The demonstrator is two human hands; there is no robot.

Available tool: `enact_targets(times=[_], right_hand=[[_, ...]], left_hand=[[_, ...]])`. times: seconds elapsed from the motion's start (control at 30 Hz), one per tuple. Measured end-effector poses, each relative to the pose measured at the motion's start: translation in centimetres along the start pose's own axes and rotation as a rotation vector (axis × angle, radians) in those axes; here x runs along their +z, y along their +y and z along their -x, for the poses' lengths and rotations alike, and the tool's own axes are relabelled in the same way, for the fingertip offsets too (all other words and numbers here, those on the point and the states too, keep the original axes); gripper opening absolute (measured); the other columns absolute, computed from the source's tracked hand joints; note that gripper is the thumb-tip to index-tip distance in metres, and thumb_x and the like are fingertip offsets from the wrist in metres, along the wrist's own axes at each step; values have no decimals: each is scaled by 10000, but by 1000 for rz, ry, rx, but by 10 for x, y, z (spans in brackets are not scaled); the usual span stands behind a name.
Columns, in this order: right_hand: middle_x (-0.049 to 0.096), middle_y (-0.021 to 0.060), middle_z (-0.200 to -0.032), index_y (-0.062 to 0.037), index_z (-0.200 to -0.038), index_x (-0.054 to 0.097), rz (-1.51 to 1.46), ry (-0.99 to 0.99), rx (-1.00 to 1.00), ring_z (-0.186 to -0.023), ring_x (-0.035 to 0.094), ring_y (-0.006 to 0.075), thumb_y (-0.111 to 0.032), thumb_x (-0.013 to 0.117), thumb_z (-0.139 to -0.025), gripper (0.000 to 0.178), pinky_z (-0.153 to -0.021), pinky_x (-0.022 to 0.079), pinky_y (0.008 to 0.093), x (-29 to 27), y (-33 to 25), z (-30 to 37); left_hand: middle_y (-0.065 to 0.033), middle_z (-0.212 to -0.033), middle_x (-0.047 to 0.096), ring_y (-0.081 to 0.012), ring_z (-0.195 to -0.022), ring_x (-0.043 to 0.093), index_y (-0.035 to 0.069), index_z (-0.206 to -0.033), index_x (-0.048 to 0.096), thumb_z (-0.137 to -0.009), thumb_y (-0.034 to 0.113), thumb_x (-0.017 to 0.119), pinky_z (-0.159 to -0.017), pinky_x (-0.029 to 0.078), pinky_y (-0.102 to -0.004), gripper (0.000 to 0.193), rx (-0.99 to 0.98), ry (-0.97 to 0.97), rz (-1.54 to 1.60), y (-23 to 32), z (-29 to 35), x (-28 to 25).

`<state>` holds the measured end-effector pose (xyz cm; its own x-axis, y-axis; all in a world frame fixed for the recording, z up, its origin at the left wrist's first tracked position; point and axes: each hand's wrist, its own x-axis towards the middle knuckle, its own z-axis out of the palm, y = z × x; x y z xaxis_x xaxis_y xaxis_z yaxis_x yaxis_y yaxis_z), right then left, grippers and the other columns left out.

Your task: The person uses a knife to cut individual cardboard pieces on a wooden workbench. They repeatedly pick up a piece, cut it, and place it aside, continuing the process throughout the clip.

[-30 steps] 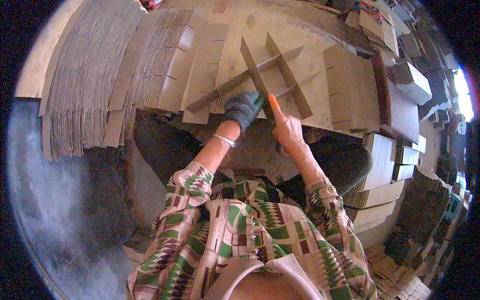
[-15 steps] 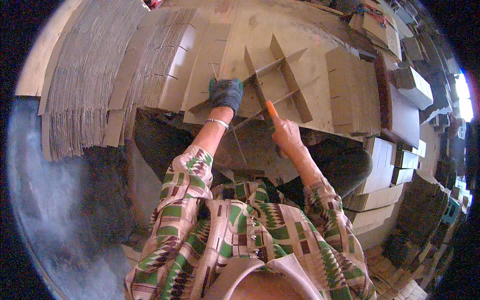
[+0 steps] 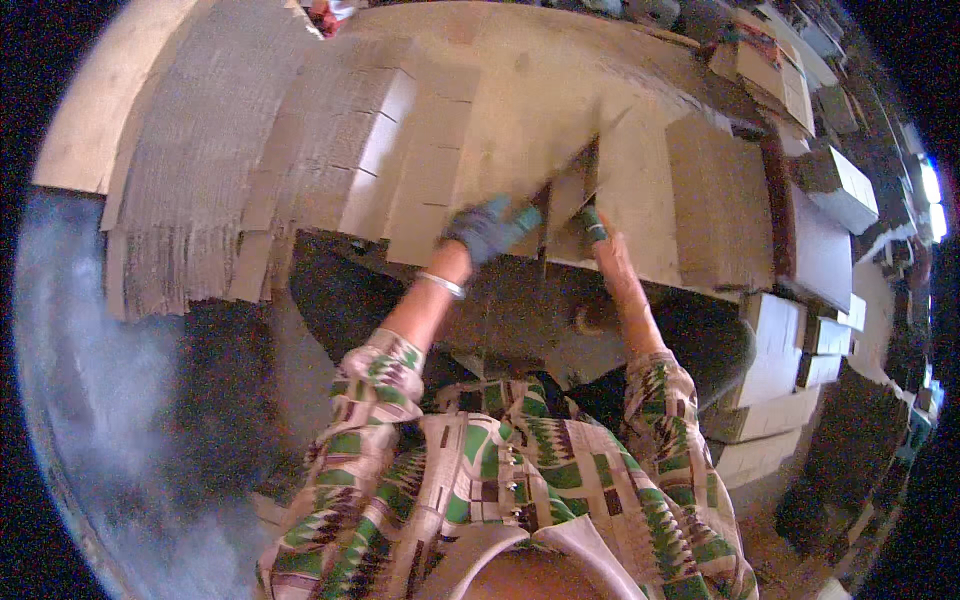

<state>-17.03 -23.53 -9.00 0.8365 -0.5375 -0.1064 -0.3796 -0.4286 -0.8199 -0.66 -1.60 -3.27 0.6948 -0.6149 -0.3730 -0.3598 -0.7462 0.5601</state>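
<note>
Your left hand (image 3: 492, 230) and right hand (image 3: 606, 238) are at the card strips (image 3: 572, 190), by the surface's (image 3: 632, 205) near edge. Blur hides whether either grips. You seem to be working the strips together; moving them calls for gentle hands.

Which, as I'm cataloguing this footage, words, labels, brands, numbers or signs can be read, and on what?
None can be read.
Cardboard divider: no lettering visible; blurred.
Slotted cardboard stack: its short dark lines look like cuts, not print.
Red-and-white item at the top edge: too small and blurred to tell.
</note>
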Motion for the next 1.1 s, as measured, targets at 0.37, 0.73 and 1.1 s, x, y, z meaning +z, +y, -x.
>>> enact_targets(times=[0.37, 0.73, 1.1], right_hand=[[710, 136, -1087, -13, -1332, 588, -635, -346, 146, -827, 709, 210, -392, 604, -994, 508, -666, 569, 326, 64, -135, -4], [709, 138, -1032, 33, -1371, 537, -476, -374, 398, -732, 676, 160, -71, 534, -989, 396, -628, 539, 278, 63, -63, 46], [581, 264, -1332, -50, -1493, 397, 635, 265, -239, -1133, 603, 440, -100, 737, -815, 760, -913, 506, 492, -64, -43, 13]], left_hand=[[-163, -836, 677, -379, -801, 668, 105, -974, 663, -943, 221, 552, -658, 534, -472, 164, 229, 820, -178, -80, 4, -156], [-132, -1497, 466, -353, -1339, 480, 197, -1464, 413, -980, 343, 492, -1027, 378, -639, 512, -612, 598, -679, -238, 14, -225], [-201, -1591, 310, -414, -1488, 235, 87, -1544, 299, -909, 629, 531, -1200, 174, -579, 866, -354, 632, -651, -165, 14, -157]])
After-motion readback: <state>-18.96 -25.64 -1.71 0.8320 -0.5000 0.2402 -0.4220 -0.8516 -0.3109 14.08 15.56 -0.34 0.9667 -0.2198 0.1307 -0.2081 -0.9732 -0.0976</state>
